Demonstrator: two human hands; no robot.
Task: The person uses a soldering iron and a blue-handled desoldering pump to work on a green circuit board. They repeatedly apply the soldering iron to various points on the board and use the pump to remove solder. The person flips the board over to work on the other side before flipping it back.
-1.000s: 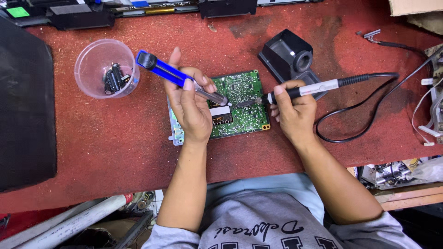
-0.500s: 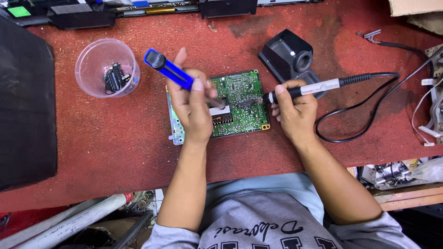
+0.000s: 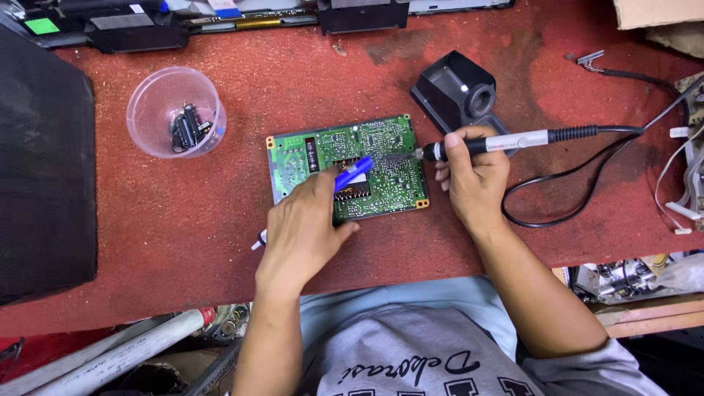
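A green circuit board [image 3: 308,150] lies flat on the red table top [image 3: 183,220]. My left hand [image 3: 304,231] rests at the board's near edge, shut on a blue pen-shaped tool [image 3: 354,173]. The tool's blue end lies over the middle of the board and its white tip sticks out behind my wrist at the lower left. My right hand [image 3: 475,180] is just right of the board and grips a soldering iron [image 3: 513,141] with a white and black handle. The iron's metal tip touches the board's right part.
A black iron stand [image 3: 458,92] sits behind my right hand. The iron's black cable [image 3: 572,198] loops to the right. A clear plastic cup [image 3: 150,128] with small dark parts stands at the left. A large black panel [image 3: 44,169] covers the left edge. Devices line the far edge.
My left hand has drawn back toward me and swung the blue tool around, so its blue end now points over the board instead of up left. The right hand barely moved.
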